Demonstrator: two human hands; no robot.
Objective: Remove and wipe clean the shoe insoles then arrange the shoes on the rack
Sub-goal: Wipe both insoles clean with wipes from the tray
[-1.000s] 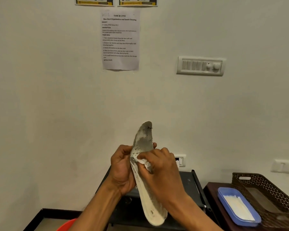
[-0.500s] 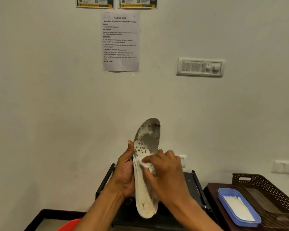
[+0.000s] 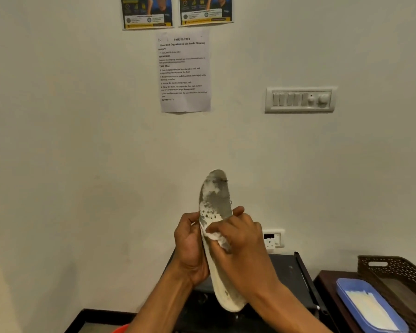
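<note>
I hold a worn shoe insole [image 3: 215, 200] upright in front of the wall; its upper part is grey and flaking, its lower part whitish. My left hand [image 3: 190, 248] grips its left edge at mid-length, thumb and fingers curled round it. My right hand [image 3: 243, 246] pinches a small white wipe [image 3: 217, 237] and presses it against the middle of the insole's face. Behind the hands stands the black shoe rack [image 3: 291, 267], its top partly hidden by my arms. No shoe is in view.
A blue tray [image 3: 346, 288] with white wipes sits on a dark side table [image 3: 327, 280] at the lower right, next to a brown perforated basket [image 3: 394, 265]. A red object [image 3: 120, 329] shows at the bottom edge. Wall sockets and a switch panel [image 3: 299, 100] are on the wall.
The insole has turned a little and shifted in my left hand's grip, whose fingers now curl round its edge. My right hand keeps rubbing the wipe over its middle.
</note>
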